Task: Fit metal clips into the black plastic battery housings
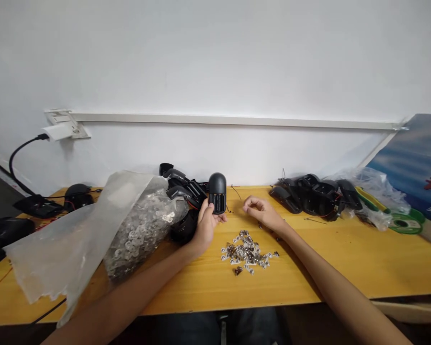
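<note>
My left hand (pixel 207 221) holds a black rounded plastic housing (pixel 217 184) upright, thumb on its lower front. An open battery compartment in the housing faces me. To its right, my right hand (pixel 260 211) hovers over the table with thumb and forefinger pinched together; anything between them is too small to make out. Below and between the hands lies a loose pile of small metal battery contacts (pixel 247 250), some with springs. A clear plastic bag (pixel 140 235) full of similar metal pieces leans beside my left forearm.
More black housings (pixel 183 184) are heaped behind my left hand, and another heap of black housings (pixel 314 194) sits at the right. Beyond that are yellow-green handled pliers (pixel 371 199) and a green spool (pixel 405 223). A charger (pixel 59 131) with a black cable is plugged into the wall.
</note>
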Available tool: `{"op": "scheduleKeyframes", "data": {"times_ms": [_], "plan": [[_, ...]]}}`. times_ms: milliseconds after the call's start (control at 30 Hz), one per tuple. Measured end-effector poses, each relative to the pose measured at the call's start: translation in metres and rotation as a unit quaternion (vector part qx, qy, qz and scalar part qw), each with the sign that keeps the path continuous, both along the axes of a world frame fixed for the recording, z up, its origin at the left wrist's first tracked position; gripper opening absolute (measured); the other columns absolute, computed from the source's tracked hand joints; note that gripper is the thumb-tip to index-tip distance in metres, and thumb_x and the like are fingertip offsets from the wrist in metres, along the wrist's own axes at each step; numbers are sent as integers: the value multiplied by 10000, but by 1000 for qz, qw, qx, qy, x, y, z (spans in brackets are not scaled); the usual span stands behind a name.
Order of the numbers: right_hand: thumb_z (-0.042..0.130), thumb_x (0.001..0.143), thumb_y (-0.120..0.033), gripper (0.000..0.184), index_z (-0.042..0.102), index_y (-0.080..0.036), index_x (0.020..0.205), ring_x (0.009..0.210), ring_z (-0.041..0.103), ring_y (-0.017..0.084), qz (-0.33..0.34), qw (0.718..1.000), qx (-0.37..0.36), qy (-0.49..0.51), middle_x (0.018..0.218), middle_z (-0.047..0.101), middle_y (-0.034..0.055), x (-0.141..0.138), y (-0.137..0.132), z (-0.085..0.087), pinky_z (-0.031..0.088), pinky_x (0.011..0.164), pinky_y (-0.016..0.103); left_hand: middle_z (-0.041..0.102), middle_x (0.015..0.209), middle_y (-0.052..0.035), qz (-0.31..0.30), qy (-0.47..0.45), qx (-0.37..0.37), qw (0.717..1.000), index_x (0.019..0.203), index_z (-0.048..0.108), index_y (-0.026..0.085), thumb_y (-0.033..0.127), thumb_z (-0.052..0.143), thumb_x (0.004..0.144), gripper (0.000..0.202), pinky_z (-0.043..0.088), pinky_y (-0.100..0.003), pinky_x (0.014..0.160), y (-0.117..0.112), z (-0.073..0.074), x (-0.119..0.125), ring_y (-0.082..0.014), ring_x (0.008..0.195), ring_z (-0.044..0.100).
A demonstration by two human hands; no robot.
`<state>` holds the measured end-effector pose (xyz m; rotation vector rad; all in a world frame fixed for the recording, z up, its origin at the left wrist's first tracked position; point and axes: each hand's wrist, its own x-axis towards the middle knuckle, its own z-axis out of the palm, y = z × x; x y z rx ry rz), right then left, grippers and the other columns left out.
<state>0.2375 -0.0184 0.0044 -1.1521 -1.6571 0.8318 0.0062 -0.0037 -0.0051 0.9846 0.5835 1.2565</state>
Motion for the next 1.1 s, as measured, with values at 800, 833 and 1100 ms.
{"op": "scheduleKeyframes", "data": {"times_ms": [800,833,1100], "plan": [[818,821,-313,174,789,-260,983,1462,398,303,237,940,-107,-221,1306,607,78,-10,-8,15,347,1225,486,737,1190,-78,-22,62,53,996,1227,549,239,228,757,875,409,572,-449,1043,7,-13,9,-252,1102,750],[804,827,-300,146,782,-255,963,1443,410,303,232,941,-96,-225,1288,607,80,-11,-8,14,351,1218,488,739,1186,-77,-24,62,56,996,1229,545,238,224,762,869,421,573,-447,1043,8,-14,10,-250,1098,752],[874,815,-350,217,783,-306,1006,1454,414,312,239,944,-56,-220,1336,616,53,-12,-8,11,320,1238,503,733,1203,-69,-29,58,65,996,1249,553,249,208,789,857,460,560,-441,1075,8,-16,9,-241,1107,761]]}}
